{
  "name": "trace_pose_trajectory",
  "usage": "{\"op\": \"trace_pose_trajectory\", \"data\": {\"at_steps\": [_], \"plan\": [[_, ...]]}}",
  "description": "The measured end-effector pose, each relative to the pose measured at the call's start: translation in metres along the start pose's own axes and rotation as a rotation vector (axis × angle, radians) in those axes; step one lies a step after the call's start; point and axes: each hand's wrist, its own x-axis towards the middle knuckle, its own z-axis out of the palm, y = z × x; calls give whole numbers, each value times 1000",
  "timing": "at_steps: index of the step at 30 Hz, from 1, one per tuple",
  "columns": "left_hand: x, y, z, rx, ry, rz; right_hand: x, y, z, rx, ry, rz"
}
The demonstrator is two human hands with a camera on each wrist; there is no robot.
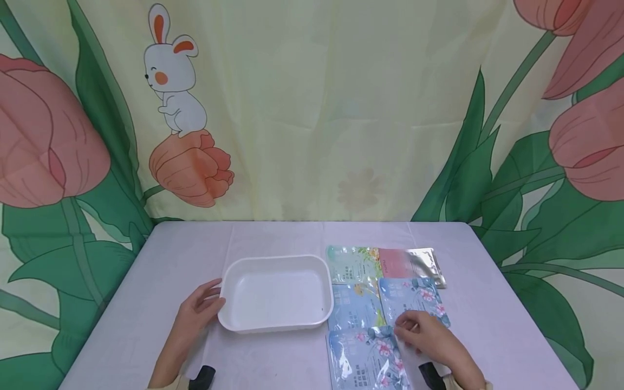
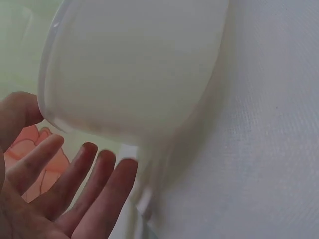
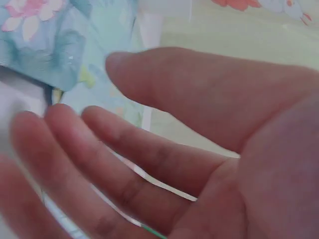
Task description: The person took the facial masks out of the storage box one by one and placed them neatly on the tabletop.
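A white rectangular plastic tray [image 1: 275, 292] rests on the table. My left hand [image 1: 199, 307] is at its left side, the thumb at the rim in the left wrist view and the other fingers [image 2: 102, 191] spread apart beside the wall. To the right of the tray lie several flat sachets: a green one [image 1: 352, 265], a pink-and-silver one [image 1: 402, 264], a pale blue one [image 1: 353, 307] and two blue flowered ones, one upper [image 1: 409, 295] and one nearest me [image 1: 365, 360]. My right hand [image 1: 426, 333] hovers by the flowered sachets with loosely bent fingers; the right wrist view shows nothing between thumb and fingers.
A white cloth [image 1: 273, 238] covers the table. Behind its far edge hangs a curtain [image 1: 312, 108] printed with tulips and a rabbit. A black strap piece [image 1: 202, 377] shows at the left wrist, another [image 1: 431, 375] at the right.
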Motion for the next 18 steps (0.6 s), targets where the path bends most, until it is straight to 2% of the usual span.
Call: {"op": "trace_pose_trajectory", "data": {"at_steps": [4, 8, 18], "plan": [[-2, 5, -2, 55, 34, 38, 6, -13, 0, -102, 132, 6], [-5, 11, -4, 96, 83, 111, 10, -27, -1, -177, 232, -3], [-16, 34, 5, 174, 235, 319, 18, -55, -1, -135, 375, -155]]}}
